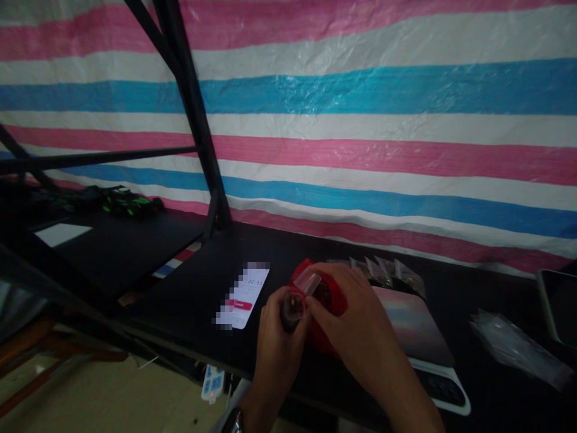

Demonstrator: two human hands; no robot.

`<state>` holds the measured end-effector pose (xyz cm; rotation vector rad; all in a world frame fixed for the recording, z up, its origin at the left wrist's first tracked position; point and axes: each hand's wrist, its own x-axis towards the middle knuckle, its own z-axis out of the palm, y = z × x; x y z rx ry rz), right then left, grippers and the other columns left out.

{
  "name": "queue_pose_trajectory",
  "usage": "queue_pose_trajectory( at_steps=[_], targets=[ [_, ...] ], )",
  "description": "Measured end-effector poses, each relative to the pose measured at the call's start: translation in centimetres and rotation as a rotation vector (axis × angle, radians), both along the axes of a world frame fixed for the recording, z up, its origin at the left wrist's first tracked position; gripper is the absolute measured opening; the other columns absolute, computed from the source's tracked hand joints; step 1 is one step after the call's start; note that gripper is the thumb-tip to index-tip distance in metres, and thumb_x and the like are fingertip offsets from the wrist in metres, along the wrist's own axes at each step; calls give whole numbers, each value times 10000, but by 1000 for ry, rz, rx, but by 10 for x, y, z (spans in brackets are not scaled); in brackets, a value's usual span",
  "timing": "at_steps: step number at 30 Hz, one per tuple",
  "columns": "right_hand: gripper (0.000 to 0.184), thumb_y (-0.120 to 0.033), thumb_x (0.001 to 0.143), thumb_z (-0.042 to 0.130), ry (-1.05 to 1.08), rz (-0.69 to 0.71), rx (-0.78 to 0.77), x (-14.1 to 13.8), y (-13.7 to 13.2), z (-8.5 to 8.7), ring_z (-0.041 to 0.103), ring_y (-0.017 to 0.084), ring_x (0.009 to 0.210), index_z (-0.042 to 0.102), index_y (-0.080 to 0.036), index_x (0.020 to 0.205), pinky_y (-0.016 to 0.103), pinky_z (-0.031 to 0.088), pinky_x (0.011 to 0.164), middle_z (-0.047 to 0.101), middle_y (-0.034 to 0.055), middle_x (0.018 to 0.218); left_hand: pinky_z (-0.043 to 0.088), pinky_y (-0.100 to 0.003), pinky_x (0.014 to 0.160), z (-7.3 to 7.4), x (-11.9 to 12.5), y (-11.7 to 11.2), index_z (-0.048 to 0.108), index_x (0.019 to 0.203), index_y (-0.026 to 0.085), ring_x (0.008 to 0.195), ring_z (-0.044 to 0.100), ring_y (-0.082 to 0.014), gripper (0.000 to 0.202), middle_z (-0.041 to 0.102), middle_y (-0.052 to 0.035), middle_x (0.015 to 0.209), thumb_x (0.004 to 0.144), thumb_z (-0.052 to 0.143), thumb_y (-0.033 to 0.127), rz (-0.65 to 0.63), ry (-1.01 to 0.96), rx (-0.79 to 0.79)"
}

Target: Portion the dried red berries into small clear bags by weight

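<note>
Our left hand (276, 344) sits lowest in view, its fingers curled closed around a small clear pouch (292, 308) that holds something dark and brownish; we cannot tell what. Our right hand (363, 337) meets it from the other side, thumb and forefinger pinched shut on the pouch's pale top flap while the remaining fingers lie loosely bent. The pouch is held just above the near edge of the black table (189, 294), in front of a red container (331, 304) and partly covering it; a dark patch shows at the container's mouth, too dim for us to read. Left of our hands lies one phone (243, 297), face up with its screen lit. To the right, just beside the red container, stands one scale (412, 328) with a shiny platform on a white base. Behind the scale runs a row of small filled packets (387, 272); we count about four, overlapping one another. Further right lies a heap of clear plastic bags (518, 349), apparently unfilled, and one dark tray (559, 307) at the frame's edge. Behind everything hangs a pink, white and blue striped tarp (383, 96).
</note>
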<state>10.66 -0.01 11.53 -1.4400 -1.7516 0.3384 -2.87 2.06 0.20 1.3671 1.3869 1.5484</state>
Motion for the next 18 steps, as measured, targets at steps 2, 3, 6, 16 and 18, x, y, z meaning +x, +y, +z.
queue_pose_trajectory(
  at_steps=[2, 3, 6, 16, 18],
  targets=[
    [293, -250, 902, 703, 84, -41, 1, 11, 0, 3, 671, 293, 1195, 741, -282, 1191, 492, 478, 1106, 759, 66, 1264, 528, -406, 901, 1, 0, -1, 696, 1157, 253, 1003, 688, -281, 413, 742, -79, 1106, 802, 848, 399, 8, -20, 21],
    [278, -291, 904, 709, 119, -60, -16, 18, -1, 3, 682, 292, 1177, 744, -283, 1180, 475, 498, 1082, 763, 66, 1251, 536, -403, 895, 2, 1, -1, 691, 1154, 253, 995, 689, -278, 421, 734, -74, 1095, 795, 856, 397, 18, -40, 34],
    [211, -329, 924, 696, 149, -54, -132, 36, 2, -5, 717, 275, 1101, 757, -287, 1122, 418, 536, 1004, 785, 52, 1182, 556, -397, 875, 7, 2, -5, 672, 1160, 251, 979, 688, -277, 455, 705, -69, 1090, 773, 868, 387, 92, -91, 103],
    [252, -147, 945, 662, -244, -30, -381, 22, 15, -31, 678, 314, 1192, 759, -183, 1175, 411, 476, 1010, 770, 128, 1251, 586, -357, 807, 14, 22, -30, 710, 1160, 261, 901, 694, -247, 461, 705, -64, 1036, 751, 889, 381, 30, -114, 125],
    [288, -130, 930, 667, -317, -24, -390, 26, 14, -29, 676, 314, 1204, 755, -158, 1202, 400, 478, 1014, 757, 152, 1292, 594, -345, 780, 18, 35, -38, 728, 1140, 257, 878, 710, -241, 419, 736, -65, 1019, 778, 856, 423, -87, -191, 31]
  ],
)
